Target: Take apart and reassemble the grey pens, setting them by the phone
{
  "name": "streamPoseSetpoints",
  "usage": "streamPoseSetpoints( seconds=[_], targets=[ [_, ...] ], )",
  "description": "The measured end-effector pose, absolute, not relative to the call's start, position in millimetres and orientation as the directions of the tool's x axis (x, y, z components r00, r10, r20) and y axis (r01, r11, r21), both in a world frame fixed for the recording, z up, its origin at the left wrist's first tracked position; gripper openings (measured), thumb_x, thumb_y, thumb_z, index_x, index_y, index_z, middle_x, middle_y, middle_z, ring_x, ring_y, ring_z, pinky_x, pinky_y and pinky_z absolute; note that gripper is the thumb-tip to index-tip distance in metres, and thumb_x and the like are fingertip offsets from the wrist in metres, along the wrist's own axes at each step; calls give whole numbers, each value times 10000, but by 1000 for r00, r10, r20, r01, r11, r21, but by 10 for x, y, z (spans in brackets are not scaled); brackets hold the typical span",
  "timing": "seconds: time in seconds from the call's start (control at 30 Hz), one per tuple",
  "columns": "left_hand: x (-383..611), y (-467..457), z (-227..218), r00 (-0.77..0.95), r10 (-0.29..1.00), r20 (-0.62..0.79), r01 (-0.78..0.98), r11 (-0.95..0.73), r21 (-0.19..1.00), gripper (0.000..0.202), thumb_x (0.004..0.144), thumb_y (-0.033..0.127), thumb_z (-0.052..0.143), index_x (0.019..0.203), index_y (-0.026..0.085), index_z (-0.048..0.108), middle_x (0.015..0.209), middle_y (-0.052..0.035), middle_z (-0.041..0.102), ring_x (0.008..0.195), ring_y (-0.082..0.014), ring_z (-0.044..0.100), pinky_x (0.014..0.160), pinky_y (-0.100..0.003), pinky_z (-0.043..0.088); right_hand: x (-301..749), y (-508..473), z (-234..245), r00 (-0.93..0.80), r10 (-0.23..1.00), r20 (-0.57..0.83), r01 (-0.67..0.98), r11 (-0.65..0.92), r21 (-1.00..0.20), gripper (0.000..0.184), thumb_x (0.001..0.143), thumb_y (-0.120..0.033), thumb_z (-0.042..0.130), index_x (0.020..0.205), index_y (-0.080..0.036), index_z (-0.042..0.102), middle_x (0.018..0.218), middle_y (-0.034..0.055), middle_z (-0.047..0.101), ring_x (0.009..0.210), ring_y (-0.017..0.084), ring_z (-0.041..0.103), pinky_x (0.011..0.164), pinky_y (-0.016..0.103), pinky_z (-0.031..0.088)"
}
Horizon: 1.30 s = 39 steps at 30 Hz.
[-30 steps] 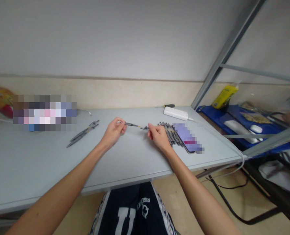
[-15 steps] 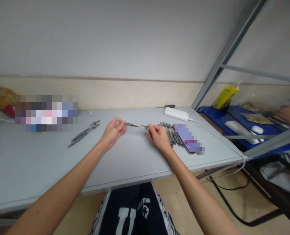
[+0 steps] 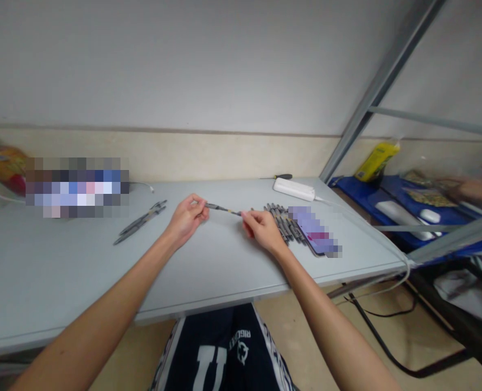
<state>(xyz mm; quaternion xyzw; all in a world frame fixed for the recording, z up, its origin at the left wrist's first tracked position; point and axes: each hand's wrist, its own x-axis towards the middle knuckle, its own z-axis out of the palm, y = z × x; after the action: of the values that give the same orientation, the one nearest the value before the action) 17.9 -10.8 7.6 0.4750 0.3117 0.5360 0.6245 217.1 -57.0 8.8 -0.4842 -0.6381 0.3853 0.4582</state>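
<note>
Between my two hands, just above the table, a slim grey pen (image 3: 220,208) stretches almost level. My left hand (image 3: 189,218) pinches its left end. The right end sits in the closed fingertips of my right hand (image 3: 262,227). A light or yellowish band shows near the pen's middle. To the left, two or so similar grey pens (image 3: 141,221) lie slanted on the table. Several more grey pens (image 3: 285,225) lie side by side just beyond my right hand, partly hidden by it.
Beside the row of pens lies a phone (image 3: 312,233). Behind it are a white power strip (image 3: 293,189) with a cable and a small screwdriver (image 3: 283,176). A metal frame post (image 3: 355,125) rises at the right. Past it, another person's hand (image 3: 479,191) is blurred over a blue surface (image 3: 359,198).
My right hand has moved slightly left toward my left hand. The thin refill-like gap seen between the pen's two parts has closed, and the pen now looks continuous.
</note>
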Motion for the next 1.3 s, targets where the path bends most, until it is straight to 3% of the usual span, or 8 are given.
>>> streamPoseSetpoints(
  seconds=[0.13,0.3,0.4,0.5,0.7,0.83,1.1,1.3],
  targets=[
    [182,-105,57,270,956,113,-373,-4,928,195,719,254,668,710,174,490,574,44,510,516,-68,482,561,-216,384,2172,-561,84,-112,980,165,241,188,-952,639,851,-603,309,452,-162,544,338,-17,425,335,80,390,415,214,323],
    [187,-93,50,229,967,109,-363,-19,932,186,726,237,655,699,173,483,560,49,494,503,-65,469,545,-212,372,2174,-543,80,24,933,359,198,348,-917,321,705,-433,646,920,-194,632,605,-28,573,479,100,485,455,208,370],
    [181,-89,49,233,967,102,-353,-13,936,186,728,245,652,702,175,482,541,55,477,498,-68,466,539,-212,367,2177,-545,59,9,929,370,287,352,-891,276,759,-438,587,772,-171,657,576,-4,583,481,109,487,466,219,367],
    [183,-99,52,243,964,110,-357,-17,934,192,718,249,663,705,173,487,568,48,502,505,-66,469,542,-213,368,2175,-554,43,-19,956,292,369,278,-887,501,854,-504,412,541,-160,599,410,-10,495,392,102,429,449,230,340],
    [207,-124,69,250,964,91,-348,2,938,195,712,245,665,693,166,487,555,42,508,500,-66,466,523,-204,350,2160,-578,81,21,881,473,380,431,-819,365,728,-389,636,1041,-202,614,771,8,650,555,111,521,536,223,400],
    [211,-129,54,264,963,63,-293,18,956,231,697,274,680,677,165,477,507,45,506,488,-72,468,521,-200,351,2150,-589,98,-16,897,441,406,409,-817,186,761,-343,579,770,-178,663,629,16,628,542,122,515,516,230,384],
    [243,-158,2,266,942,204,-145,-170,975,284,666,340,712,739,159,506,661,-33,665,631,-119,599,640,-238,427,2177,-561,139,-38,999,-6,-120,-11,-993,218,680,-360,600,587,-175,531,378,-73,439,297,57,308,310,191,193],
    [273,-166,61,255,953,164,-229,-105,968,241,674,301,699,744,158,519,610,-3,641,632,-113,600,665,-243,434,2154,-567,143,48,986,157,-81,160,-984,270,677,-377,644,839,-165,604,491,-64,515,362,62,400,333,176,302]
  ],
)
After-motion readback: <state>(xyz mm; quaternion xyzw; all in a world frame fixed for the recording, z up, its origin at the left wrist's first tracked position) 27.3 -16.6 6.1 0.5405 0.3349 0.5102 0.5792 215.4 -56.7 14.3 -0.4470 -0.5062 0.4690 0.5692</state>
